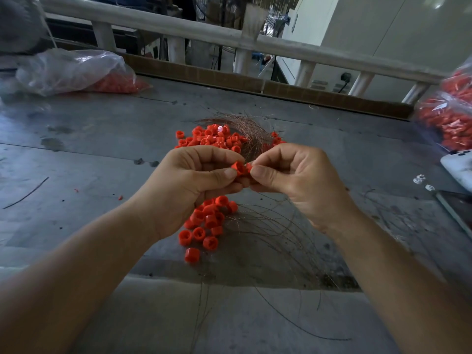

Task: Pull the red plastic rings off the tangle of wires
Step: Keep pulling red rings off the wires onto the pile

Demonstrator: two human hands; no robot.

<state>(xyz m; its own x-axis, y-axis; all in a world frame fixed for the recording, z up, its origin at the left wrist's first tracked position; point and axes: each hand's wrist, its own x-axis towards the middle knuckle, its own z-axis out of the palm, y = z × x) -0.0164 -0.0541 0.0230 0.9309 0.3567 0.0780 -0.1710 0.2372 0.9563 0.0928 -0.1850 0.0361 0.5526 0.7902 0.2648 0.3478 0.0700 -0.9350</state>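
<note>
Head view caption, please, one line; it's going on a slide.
The left hand and right hand pinch red rings over a wire tangle and ring piles on a grey table.

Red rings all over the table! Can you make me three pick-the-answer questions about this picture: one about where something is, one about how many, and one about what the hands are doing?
1. Where is the loose pile of red rings?
A. On the table, in the middle
B. In a bucket
C. On a chair

2. How many clear bags of rings are in view?
A. One
B. Two
C. Five

3. What are the left hand and right hand doing?
A. Lying flat
B. Holding scissors
C. Both pinching red rings between fingertips

Answers:
1 A: the pile lies on the grey table.
2 B: the left bag lies at the far left and the right bag at the far right.
3 C: both hands' fingertips meet on the held rings.
</note>
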